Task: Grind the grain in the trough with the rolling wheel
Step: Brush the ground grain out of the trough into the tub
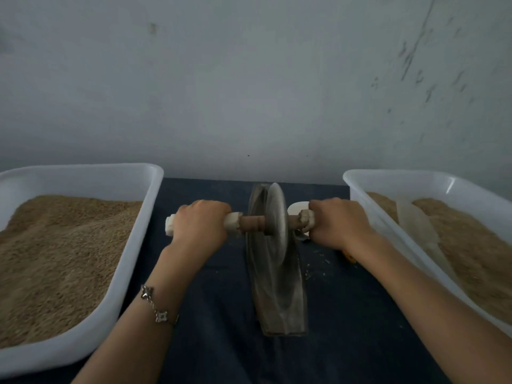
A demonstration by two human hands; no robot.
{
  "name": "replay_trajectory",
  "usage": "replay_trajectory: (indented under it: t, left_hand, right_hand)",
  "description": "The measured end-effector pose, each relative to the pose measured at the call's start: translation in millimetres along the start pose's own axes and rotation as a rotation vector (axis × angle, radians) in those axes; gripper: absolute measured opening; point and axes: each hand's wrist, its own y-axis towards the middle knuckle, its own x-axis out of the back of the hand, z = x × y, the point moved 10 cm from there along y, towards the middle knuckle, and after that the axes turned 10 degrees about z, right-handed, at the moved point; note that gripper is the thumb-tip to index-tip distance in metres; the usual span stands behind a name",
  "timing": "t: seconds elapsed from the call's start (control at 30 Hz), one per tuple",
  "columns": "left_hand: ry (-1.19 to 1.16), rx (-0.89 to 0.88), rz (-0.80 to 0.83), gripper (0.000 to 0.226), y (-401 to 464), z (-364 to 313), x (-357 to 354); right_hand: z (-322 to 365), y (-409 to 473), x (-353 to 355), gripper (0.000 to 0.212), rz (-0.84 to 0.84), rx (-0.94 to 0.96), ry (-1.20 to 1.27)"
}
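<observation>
Forearms nearest cam, bracelet (158, 306) on L wrist. Left hand (199, 225) and right hand (339, 224) each clenched round one end of axle (253, 222), cloth-wrapped grips. Rolling wheel (277, 220) stands upright in trough (277, 284), toward far end; trough mid-bench, lengthwise away from cam. Grain inside trough not discernible – blurred.

Judgement: keep axle level, equal push w/ both hands, wheel centred in groove, full strokes end to end; a tilt could jam the rim on trough wall.

Left tub (133, 245): white plastic, heaped w/ brown grain/husk. Right tub (388, 217): same fill, pale strip lying across it. Bench (216, 314) under dark cloth, few pale flecks R of trough.
</observation>
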Motion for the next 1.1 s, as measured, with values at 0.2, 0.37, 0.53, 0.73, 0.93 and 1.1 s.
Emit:
replay_trajectory:
  t: [0.2,0.37,0.53,0.73,0.93,1.1]
  left_hand:
    - [0.004,-0.003,0.081,0.015,8,4,-28]
    - [0.055,-0.005,-0.027,0.012,11,2,-30]
    - [0.139,-0.004,-0.059,0.016,11,2,-34]
    - [0.191,-0.074,-0.232,0.023,-1,-7,-25]
    - [0.143,-0.144,-0.373,0.026,-19,-13,-18]
    - [0.086,-0.229,-0.505,0.039,-42,-20,-8]
  right_hand:
    - [2,3,-21,0.020,0.017,-0.012,0.025]
    - [-1,2,-29,0.018,0.008,-0.039,0.074]
    - [0,-1,-26,0.016,-0.030,-0.055,0.054]
    - [-5,-5,-32,0.014,-0.075,-0.083,0.108]
    - [-5,-10,-30,0.020,-0.108,-0.081,0.080]
    - [-4,-22,-30,0.061,-0.027,0.008,0.184]
